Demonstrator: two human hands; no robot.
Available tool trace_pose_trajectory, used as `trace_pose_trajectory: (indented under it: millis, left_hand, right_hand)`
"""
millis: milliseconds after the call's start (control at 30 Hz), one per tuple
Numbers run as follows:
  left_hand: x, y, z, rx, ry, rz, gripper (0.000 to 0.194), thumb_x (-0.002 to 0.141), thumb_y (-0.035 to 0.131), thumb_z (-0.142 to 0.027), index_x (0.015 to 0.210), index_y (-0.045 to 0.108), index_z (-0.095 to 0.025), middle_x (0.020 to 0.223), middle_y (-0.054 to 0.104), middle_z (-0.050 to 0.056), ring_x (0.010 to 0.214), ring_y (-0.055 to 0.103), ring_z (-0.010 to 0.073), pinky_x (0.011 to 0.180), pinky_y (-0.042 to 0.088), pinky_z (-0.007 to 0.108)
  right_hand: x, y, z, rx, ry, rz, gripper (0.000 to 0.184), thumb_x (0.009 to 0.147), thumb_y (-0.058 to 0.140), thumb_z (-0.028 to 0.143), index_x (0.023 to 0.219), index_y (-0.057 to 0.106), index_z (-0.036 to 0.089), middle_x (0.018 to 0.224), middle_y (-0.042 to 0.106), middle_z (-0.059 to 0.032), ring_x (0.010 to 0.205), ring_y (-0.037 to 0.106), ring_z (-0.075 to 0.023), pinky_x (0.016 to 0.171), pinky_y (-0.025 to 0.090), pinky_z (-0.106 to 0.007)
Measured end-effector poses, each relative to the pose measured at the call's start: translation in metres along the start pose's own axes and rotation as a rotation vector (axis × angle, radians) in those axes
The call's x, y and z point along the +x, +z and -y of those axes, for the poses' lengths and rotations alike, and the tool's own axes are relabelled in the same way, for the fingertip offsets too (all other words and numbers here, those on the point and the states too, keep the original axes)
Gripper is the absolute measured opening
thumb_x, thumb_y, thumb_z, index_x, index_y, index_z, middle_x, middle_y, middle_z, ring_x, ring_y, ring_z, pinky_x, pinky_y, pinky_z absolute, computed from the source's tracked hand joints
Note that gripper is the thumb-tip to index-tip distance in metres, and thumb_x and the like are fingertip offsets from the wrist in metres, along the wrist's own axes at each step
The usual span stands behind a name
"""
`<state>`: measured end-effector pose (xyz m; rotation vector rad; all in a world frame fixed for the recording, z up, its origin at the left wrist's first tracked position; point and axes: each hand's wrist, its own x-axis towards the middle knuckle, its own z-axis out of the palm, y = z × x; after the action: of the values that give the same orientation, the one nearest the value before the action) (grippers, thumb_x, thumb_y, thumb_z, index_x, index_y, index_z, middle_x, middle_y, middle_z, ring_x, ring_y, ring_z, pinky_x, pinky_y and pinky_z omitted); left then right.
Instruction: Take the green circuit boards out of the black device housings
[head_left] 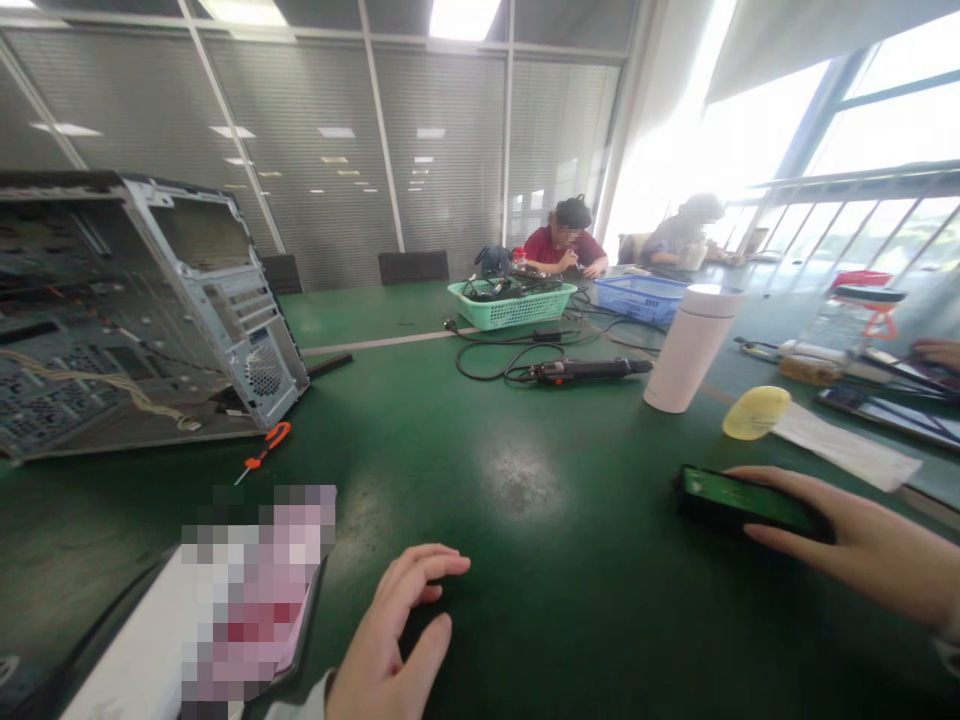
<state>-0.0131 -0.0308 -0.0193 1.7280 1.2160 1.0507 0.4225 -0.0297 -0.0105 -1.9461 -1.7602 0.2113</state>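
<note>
My left hand (397,635) rests low on the green table (525,480), fingers loosely curved and apart, holding nothing. Just left of it lies a tablet or phone with a blurred screen (255,590). My right hand (855,545) reaches in from the right and lies over a dark phone (739,497) with a lit green screen, fingers stretched along its near edge.
An open computer case (135,310) lies at the left with an orange-handled screwdriver (266,445) beside it. A white tumbler (690,345), a black electric screwdriver (585,370), green basket (514,305), blue basket (641,297), yellow disc (756,412) and papers stand further off. Two people sit at the far end.
</note>
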Motion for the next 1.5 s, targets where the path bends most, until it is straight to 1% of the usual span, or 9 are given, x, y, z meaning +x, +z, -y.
trace_pose_trajectory:
  millis: [100, 333, 733, 833, 933, 1100, 1233, 1367, 1500]
  left_hand:
    - [-0.001, 0.001, 0.002, -0.021, -0.026, -0.003, 0.034, 0.083, 0.051, -0.014, 0.107, 0.070, -0.029, 0.121, 0.065, 0.005, 0.114, 0.060, 0.0244, 0.093, 0.051, 0.033]
    - [-0.004, 0.005, 0.006, -0.130, -0.069, -0.041, 0.052, 0.081, 0.059, -0.014, 0.131, 0.051, -0.025, 0.136, 0.057, 0.009, 0.124, 0.054, 0.0280, 0.097, 0.050, 0.039]
    - [-0.002, 0.007, 0.003, -0.218, -0.124, -0.093, 0.052, 0.079, 0.068, -0.025, 0.129, 0.053, -0.024, 0.135, 0.058, 0.009, 0.129, 0.051, 0.0289, 0.101, 0.048, 0.037]
    - [-0.004, 0.008, 0.005, -0.278, -0.152, -0.116, 0.056, 0.081, 0.068, -0.036, 0.133, 0.051, -0.026, 0.141, 0.055, 0.007, 0.129, 0.051, 0.0277, 0.100, 0.049, 0.035]
    - [-0.008, 0.009, 0.006, -0.292, -0.230, -0.150, 0.059, 0.081, 0.065, -0.048, 0.135, 0.052, -0.027, 0.141, 0.057, 0.005, 0.121, 0.059, 0.0273, 0.100, 0.049, 0.036]
    - [-0.007, 0.008, 0.004, -0.199, -0.220, -0.231, 0.051, 0.086, 0.052, -0.057, 0.123, 0.066, -0.025, 0.132, 0.065, 0.006, 0.120, 0.058, 0.0316, 0.099, 0.049, 0.043]
    - [0.003, 0.003, 0.014, -0.210, -0.125, -0.143, 0.054, 0.086, 0.046, -0.059, 0.125, 0.064, -0.027, 0.127, 0.067, 0.009, 0.119, 0.058, 0.0334, 0.080, 0.057, 0.039]
    - [0.010, -0.001, 0.027, -0.215, -0.142, -0.139, 0.052, 0.086, 0.048, -0.056, 0.125, 0.064, -0.025, 0.121, 0.068, 0.012, 0.111, 0.062, 0.0315, 0.072, 0.058, 0.034]
    - [0.008, 0.002, 0.023, -0.205, -0.152, -0.188, 0.052, 0.084, 0.051, -0.051, 0.129, 0.058, -0.026, 0.124, 0.064, 0.011, 0.113, 0.060, 0.0308, 0.073, 0.058, 0.033]
  right_hand:
    - [-0.001, 0.020, 0.076, 0.140, -0.145, 0.205, 0.055, 0.078, 0.058, 0.055, 0.125, 0.055, 0.027, 0.124, 0.054, -0.0056, 0.112, 0.052, -0.0268, 0.101, 0.039, -0.048]
    - [-0.011, 0.062, 0.208, 0.267, -0.563, 0.293, 0.054, 0.074, 0.057, 0.010, 0.124, 0.052, 0.029, 0.116, 0.053, -0.0017, 0.107, 0.049, -0.0184, 0.092, 0.046, -0.034]
    - [-0.003, 0.096, 0.201, 0.242, -0.992, -0.059, 0.025, 0.094, 0.047, 0.021, 0.119, 0.049, 0.020, 0.119, 0.049, -0.0082, 0.115, 0.044, -0.0194, 0.090, 0.048, -0.031]
    - [-0.008, 0.094, 0.204, 0.401, -0.884, 0.006, 0.028, 0.093, 0.057, 0.033, 0.117, 0.051, 0.021, 0.115, 0.052, -0.0059, 0.106, 0.048, -0.0163, 0.089, 0.045, -0.028]
    - [-0.012, 0.094, 0.210, 0.649, -0.525, 0.197, 0.029, 0.088, 0.060, 0.042, 0.107, 0.057, 0.019, 0.097, 0.056, -0.0034, 0.087, 0.052, -0.0126, 0.077, 0.042, -0.024]
    - [-0.003, 0.098, 0.213, 1.117, 0.148, 0.804, 0.063, 0.069, 0.060, 0.075, 0.077, 0.045, 0.015, 0.062, 0.046, 0.0014, 0.054, 0.042, -0.0074, 0.051, 0.030, -0.019]
    - [0.005, 0.098, 0.211, 1.244, 0.378, 1.207, 0.064, 0.091, 0.019, 0.070, 0.089, 0.049, 0.014, 0.064, 0.051, -0.0019, 0.044, 0.045, -0.0079, 0.045, 0.030, -0.018]
    - [0.004, 0.098, 0.210, 1.392, 0.528, 1.255, 0.054, 0.099, 0.006, 0.057, 0.099, 0.043, 0.017, 0.072, 0.051, 0.0009, 0.045, 0.044, -0.0029, 0.048, 0.033, -0.014]
    - [0.002, 0.102, 0.209, 1.402, 0.432, 1.141, 0.058, 0.088, 0.039, 0.072, 0.100, 0.042, 0.016, 0.082, 0.051, -0.0014, 0.060, 0.054, -0.0062, 0.047, 0.039, -0.013]
